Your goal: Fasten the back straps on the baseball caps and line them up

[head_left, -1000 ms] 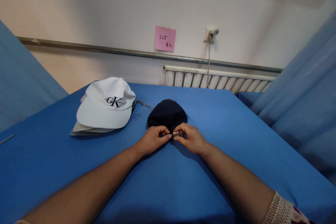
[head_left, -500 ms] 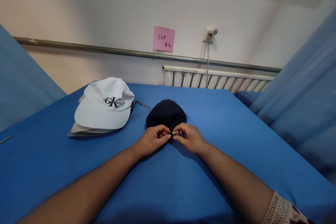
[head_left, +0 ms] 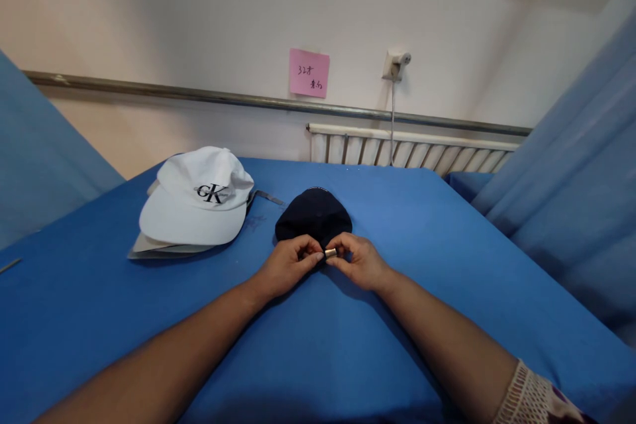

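Observation:
A dark navy cap (head_left: pixel 314 215) lies on the blue table (head_left: pixel 422 225) in front of me, its back facing me. My left hand (head_left: pixel 288 264) pinches the cap's rear strap from the left. My right hand (head_left: pixel 358 261) pinches it from the right, fingertips on a small metal buckle (head_left: pixel 330 253). Both hands rest on the cloth, fingers closed and almost touching each other.
A white cap (head_left: pixel 197 197) with a black logo sits on a stack of other caps at the left. A radiator (head_left: pixel 407 151) and a pink note (head_left: pixel 309 73) are on the wall behind. Blue curtains hang at both sides.
The hands have stayed pinched on the strap and buckle, with only slight finger motion. The view has drifted a little.

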A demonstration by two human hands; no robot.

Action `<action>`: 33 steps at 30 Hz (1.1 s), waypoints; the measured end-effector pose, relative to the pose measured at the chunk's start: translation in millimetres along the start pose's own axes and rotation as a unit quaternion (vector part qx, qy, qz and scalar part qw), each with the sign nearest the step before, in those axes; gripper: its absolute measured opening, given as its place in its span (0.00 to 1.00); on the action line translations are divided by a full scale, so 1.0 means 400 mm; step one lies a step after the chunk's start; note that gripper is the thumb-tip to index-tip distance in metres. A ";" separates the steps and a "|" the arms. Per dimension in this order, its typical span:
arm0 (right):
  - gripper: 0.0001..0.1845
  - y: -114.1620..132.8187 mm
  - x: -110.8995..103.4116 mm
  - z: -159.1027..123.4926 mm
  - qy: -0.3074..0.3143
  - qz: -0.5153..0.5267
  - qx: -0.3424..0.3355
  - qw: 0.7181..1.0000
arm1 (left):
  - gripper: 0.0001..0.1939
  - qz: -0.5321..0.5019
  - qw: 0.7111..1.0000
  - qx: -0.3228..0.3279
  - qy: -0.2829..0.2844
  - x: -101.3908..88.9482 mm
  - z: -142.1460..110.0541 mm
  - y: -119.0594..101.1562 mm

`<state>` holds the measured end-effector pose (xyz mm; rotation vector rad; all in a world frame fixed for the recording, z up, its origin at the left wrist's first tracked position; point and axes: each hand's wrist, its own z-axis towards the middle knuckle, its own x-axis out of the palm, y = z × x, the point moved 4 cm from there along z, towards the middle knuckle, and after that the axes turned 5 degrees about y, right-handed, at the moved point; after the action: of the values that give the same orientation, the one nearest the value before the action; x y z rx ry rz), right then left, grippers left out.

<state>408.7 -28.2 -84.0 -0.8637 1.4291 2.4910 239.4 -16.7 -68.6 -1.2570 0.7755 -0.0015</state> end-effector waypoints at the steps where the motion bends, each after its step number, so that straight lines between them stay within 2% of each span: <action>1: 0.06 0.001 0.001 0.000 0.002 0.000 0.000 1.000 | 0.09 -0.001 1.000 0.000 -0.005 0.001 0.000 -0.002; 10: 0.05 0.001 -0.004 -0.002 -0.014 0.003 0.000 1.000 | 0.09 0.006 1.000 0.019 -0.023 -0.005 -0.006 -0.018; 14: 0.06 -0.002 -0.013 -0.001 -0.038 0.010 -0.004 0.999 | 0.09 0.044 0.998 0.039 -0.037 -0.022 -0.012 -0.025; 17: 0.07 -0.006 -0.016 -0.001 -0.047 0.016 -0.002 0.999 | 0.08 0.075 0.996 0.042 -0.026 -0.025 -0.013 -0.025; 21: 0.06 -0.005 -0.014 -0.001 -0.037 0.016 0.002 0.999 | 0.07 0.080 0.996 0.042 -0.014 -0.021 -0.012 -0.026; 29: 0.06 0.012 -0.005 0.000 -0.002 -0.002 -0.001 1.000 | 0.09 0.081 0.995 0.041 -0.036 -0.002 -0.012 -0.034; 33: 0.06 0.005 -0.005 0.000 -0.009 -0.003 -0.002 1.000 | 0.10 0.095 0.993 0.050 -0.044 -0.007 -0.016 -0.045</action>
<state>409.7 -29.1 -81.3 -0.8428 1.4138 2.4911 241.3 -27.1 -52.7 -1.0766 0.8061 0.1673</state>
